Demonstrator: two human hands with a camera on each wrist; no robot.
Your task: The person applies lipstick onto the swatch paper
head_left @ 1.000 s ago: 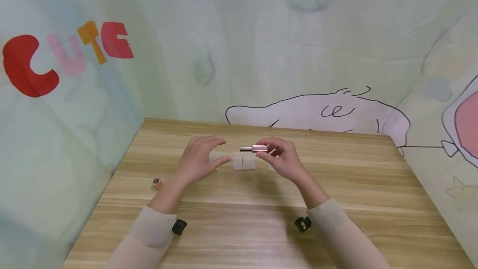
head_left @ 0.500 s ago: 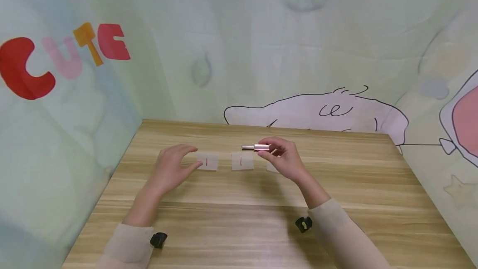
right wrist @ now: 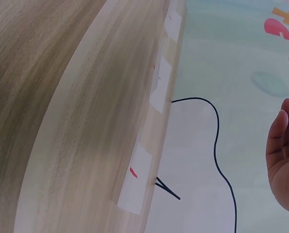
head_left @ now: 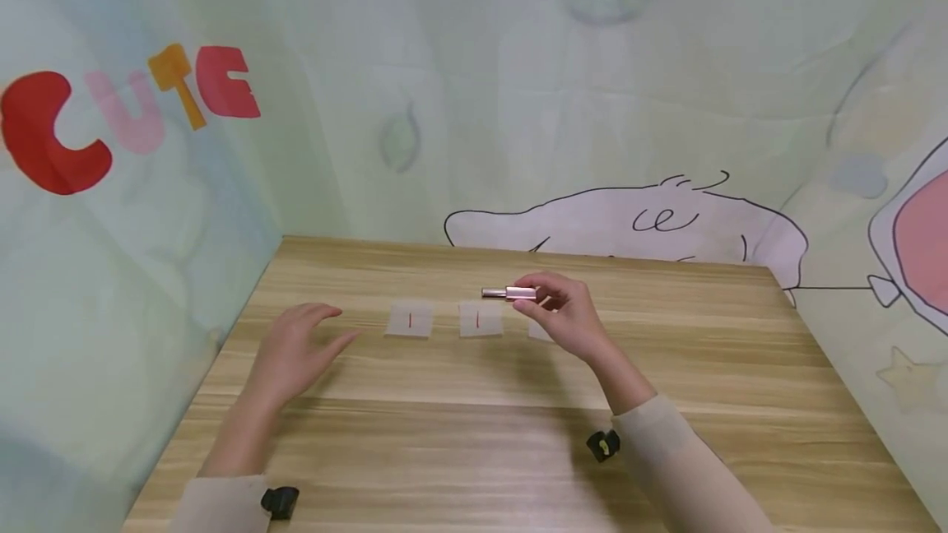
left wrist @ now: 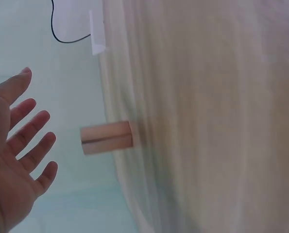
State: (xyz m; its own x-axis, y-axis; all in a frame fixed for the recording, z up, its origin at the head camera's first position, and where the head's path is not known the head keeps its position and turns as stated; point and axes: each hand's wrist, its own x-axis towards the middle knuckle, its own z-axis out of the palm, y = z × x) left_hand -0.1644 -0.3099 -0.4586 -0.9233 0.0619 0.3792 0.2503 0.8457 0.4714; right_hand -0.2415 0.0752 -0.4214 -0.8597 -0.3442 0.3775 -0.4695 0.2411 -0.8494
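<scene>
My right hand (head_left: 566, 315) pinches a shiny pink lipstick tube (head_left: 521, 293) between thumb and fingers. The tube lies level above the table, its narrower metallic end pointing left and without a cap. Fingers spread and holding nothing, my left hand (head_left: 292, 356) hovers over the left side of the table. In the left wrist view a pinkish lipstick cap (left wrist: 107, 138) stands on the tabletop, apart from the left hand's fingertips. The left hand and forearm hide that cap in the head view.
Paper squares lie in a row on the wooden table (head_left: 459, 451): a left one (head_left: 410, 320) and a middle one (head_left: 480, 320), each with a red stroke, and a right one (head_left: 539, 331) partly behind the right hand. A printed curtain (head_left: 333, 105) borders the table's back and sides.
My left hand has moved away from the lipstick toward the left, uncovering the left paper square and covering the cap. The right hand has stayed nearly still with the tube.
</scene>
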